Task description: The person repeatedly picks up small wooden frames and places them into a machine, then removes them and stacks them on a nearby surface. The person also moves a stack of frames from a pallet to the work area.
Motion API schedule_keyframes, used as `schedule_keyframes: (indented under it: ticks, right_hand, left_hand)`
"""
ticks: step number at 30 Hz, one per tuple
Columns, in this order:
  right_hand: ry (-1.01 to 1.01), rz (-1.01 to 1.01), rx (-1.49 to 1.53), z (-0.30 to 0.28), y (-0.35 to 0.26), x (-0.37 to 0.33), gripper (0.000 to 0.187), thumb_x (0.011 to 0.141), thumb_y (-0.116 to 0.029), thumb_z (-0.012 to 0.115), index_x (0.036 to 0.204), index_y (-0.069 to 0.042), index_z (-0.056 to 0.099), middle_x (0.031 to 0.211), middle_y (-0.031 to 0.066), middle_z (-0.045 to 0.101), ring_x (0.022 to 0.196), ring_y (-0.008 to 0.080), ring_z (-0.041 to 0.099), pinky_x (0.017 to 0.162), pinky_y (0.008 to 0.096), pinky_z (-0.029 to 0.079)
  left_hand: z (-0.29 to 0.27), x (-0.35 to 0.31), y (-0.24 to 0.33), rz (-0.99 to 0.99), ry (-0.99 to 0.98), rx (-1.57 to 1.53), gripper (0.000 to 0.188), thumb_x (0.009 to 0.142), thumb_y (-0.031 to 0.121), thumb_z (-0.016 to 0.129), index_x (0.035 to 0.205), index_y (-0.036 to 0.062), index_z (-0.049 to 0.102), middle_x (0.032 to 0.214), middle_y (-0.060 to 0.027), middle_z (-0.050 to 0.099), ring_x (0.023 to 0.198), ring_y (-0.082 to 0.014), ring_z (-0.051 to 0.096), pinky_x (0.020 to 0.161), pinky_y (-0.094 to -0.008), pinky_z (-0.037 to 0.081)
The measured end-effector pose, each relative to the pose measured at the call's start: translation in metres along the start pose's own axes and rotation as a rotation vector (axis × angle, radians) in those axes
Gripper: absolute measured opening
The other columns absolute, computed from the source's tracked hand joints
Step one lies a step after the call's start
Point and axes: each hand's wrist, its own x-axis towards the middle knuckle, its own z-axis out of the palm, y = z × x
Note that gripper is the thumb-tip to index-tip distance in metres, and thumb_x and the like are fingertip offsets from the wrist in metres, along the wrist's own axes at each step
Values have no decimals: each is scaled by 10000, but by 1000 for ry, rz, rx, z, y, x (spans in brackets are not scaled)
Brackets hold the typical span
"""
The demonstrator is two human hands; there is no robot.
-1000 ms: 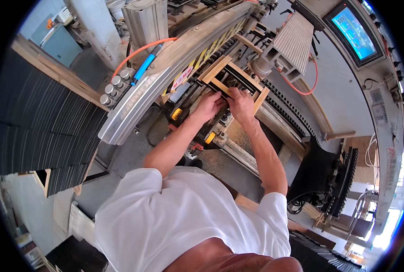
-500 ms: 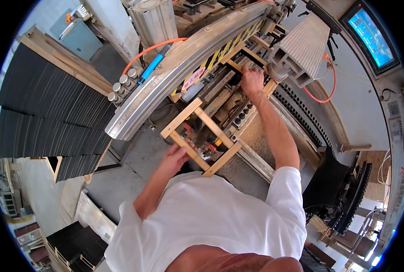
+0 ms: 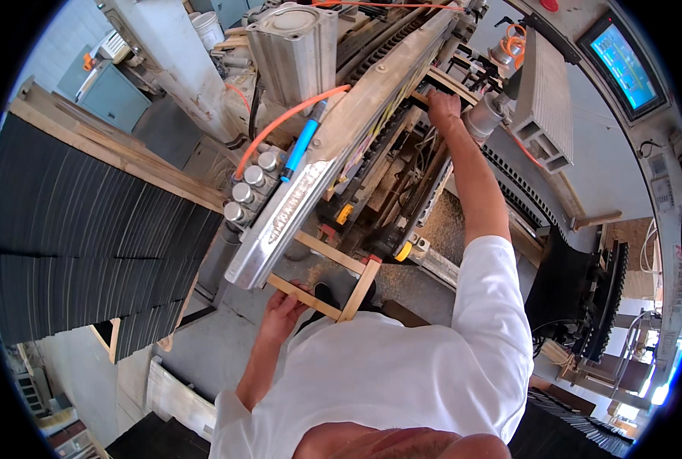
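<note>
Grips wooden frame (image 3: 360, 290) by near rail with left hand (image 3: 280, 312); reaches with right hand (image 3: 443, 109) over machine (image 3: 414, 209); cannot tell whether closed.

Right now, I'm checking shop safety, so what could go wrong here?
The right hand is among the machine's parts and might be pinched if anything moved. The wooden frame, gripped by the left hand, is partly hidden behind the metal beam and could knock it; the gap is hard to judge. The blue tool on the beam might slip off if jolted.
</note>
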Motion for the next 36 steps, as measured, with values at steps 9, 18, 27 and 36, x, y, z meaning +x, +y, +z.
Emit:
schedule_keyframes:
  ticks: [9, 18, 27, 36]
  right_hand:
    - [-105, -12, 191, -6, 9, 16, 212, 778, -84, 586, 990, -74, 591, 974, 188, 660, 981, 368, 619, 809, 484, 485]
    - [-64, -132, 250, -5, 13, 15, 193, 809, -56, 568, 997, -12, 560, 994, 224, 655, 950, 390, 632, 788, 482, 505]
    - [-93, -107, 198, -14, 12, 16, 190, 803, -86, 571, 980, -22, 593, 989, 203, 659, 978, 389, 619, 793, 471, 510]
    - [-73, -126, 227, -3, 15, 20, 217, 794, -100, 593, 1003, -44, 593, 1008, 186, 660, 995, 384, 616, 799, 487, 508]
  left_hand:
    - [-48, 9, 11, 32, 124, -18, 326, 913, 161, 607, 1211, 61, 520, 1139, -79, 604, 1086, -230, 594, 946, -380, 493]
    - [-42, 20, -9, 133, 204, 78, 324, 927, 151, 589, 1221, 43, 506, 1152, -92, 600, 1088, -232, 593, 945, -385, 495]
    - [-21, 5, -42, 190, 376, 230, 386, 933, 174, 572, 1269, 4, 485, 1177, -104, 603, 1062, -217, 597, 914, -371, 500]
    - [-8, -19, -27, 364, 463, 397, 292, 948, 150, 522, 1206, 15, 542, 1125, -75, 633, 1016, -159, 591, 873, -321, 490]
